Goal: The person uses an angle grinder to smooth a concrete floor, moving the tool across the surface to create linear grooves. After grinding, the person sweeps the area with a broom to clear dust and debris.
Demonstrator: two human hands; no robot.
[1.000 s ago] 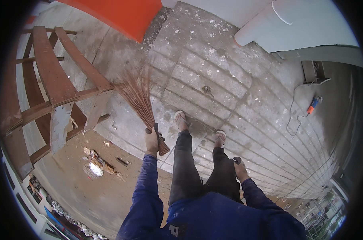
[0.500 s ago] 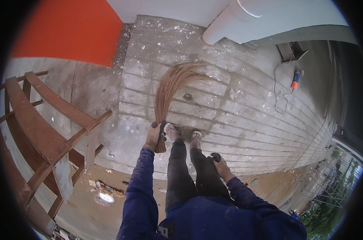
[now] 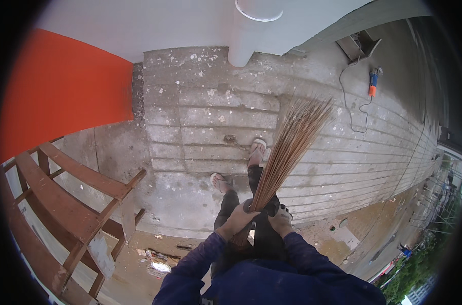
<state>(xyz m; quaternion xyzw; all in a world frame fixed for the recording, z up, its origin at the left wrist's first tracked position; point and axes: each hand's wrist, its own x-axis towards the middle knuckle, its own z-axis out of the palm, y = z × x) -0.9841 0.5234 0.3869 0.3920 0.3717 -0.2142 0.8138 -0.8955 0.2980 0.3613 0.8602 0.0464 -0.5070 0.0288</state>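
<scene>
White flecks (image 3: 194, 57) lie uncollected on the floor (image 3: 215, 133), densest at the far side. The left hand (image 3: 240, 218) is clamped around the broom (image 3: 294, 145) toward its near end; the bristles fan far and right from this grip. The right hand (image 3: 280, 219) sits just right of the broom; whether it grips cannot be determined.

The left hand (image 3: 240, 221) hides the grip of the broom (image 3: 292, 155); whether the right hand (image 3: 280, 220) touches it cannot be told. The picture's rim cuts off the red panel (image 3: 70, 96) at 10 o'clock and the frame (image 3: 59, 198) at 8. Greenery (image 3: 403, 284) at 4 is blurred; litter (image 3: 159, 265) at 7 is too small to identify.
</scene>
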